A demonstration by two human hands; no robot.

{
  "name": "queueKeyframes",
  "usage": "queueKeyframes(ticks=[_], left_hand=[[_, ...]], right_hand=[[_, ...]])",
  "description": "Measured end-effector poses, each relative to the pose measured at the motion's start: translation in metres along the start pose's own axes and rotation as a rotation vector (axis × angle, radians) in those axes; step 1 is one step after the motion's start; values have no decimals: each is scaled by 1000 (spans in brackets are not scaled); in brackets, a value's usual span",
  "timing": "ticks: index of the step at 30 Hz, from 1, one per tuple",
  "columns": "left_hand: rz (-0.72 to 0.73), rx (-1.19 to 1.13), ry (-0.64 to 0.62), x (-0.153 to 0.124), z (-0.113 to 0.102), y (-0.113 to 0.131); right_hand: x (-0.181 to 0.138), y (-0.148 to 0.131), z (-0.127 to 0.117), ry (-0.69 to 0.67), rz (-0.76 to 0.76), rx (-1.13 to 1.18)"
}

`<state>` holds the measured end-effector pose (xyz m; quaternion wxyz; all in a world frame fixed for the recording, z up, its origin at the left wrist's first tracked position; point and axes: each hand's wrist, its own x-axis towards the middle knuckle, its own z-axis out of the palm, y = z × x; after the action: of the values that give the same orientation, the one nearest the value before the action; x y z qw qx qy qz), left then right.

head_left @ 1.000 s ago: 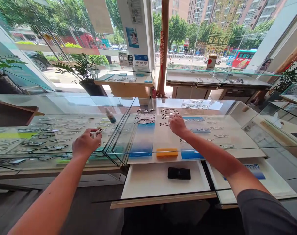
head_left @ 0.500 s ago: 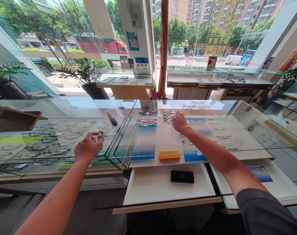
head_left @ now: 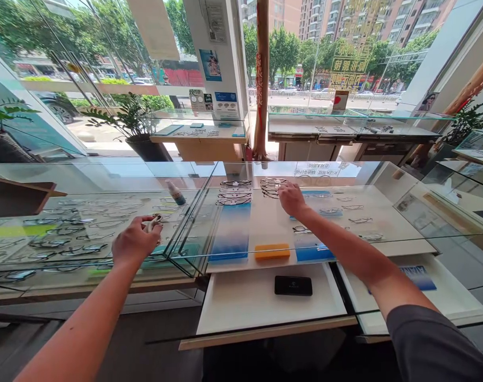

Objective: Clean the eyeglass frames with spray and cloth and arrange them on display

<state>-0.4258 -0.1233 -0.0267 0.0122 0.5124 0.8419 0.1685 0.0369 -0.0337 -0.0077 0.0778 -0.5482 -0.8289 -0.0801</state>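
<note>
Over the left part of the glass counter, my left hand (head_left: pixel 133 241) is closed round a pale, crumpled cloth (head_left: pixel 151 224); a small dark part shows at its top. Just beyond it a small spray bottle (head_left: pixel 175 193) stands on the glass. Farther right, my right hand (head_left: pixel 292 199) pinches the right end of a pair of eyeglasses (head_left: pixel 270 190) in a short column of dark frames on the glass top. The fingertips are partly hidden. Left of that column lies a second column of eyeglasses (head_left: pixel 234 193), several frames deep.
Rows of eyeglasses (head_left: pixel 86 248) lie inside the glass counter (head_left: pixel 191 212). A yellow case (head_left: pixel 272 251) sits inside near the front. Below, a pulled-out drawer (head_left: pixel 241 310) holds a black case (head_left: pixel 293 285). A wooden board (head_left: pixel 16 196) juts in at left.
The view has shifted slightly, and my left hand is a little farther left with the cloth. My right hand stays at the end of the eyeglasses column.
</note>
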Motion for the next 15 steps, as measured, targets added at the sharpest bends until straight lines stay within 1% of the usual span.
queueKeyframes(ticks=[3,4,5,6,7,9,10,12,14,15], left_hand=[[-4,0,12,-1,1,0],[-4,1,12,-2,2,0],[-6,3,14,-2,2,0],[-12,3,16,-2,3,0],[-16,2,18,-3,4,0],[-28,-1,24,-2,5,1],[-32,-1,25,-2,6,1],[-36,2,32,-2,7,0],[-43,9,40,-2,8,0],[-43,9,45,-3,9,-1]], right_hand=[[-38,-13,-31,48,-61,74],[-55,-18,-44,91,-120,161],[-73,-24,-57,102,-184,252],[-92,-30,-68,79,-244,336],[-112,-36,-77,22,-314,414],[-149,-47,-83,-113,-413,526],[-166,-52,-78,-177,-439,552],[-191,-58,-53,-267,-483,547],[-203,-60,-14,-323,-517,480],[-203,-59,7,-333,-526,434]])
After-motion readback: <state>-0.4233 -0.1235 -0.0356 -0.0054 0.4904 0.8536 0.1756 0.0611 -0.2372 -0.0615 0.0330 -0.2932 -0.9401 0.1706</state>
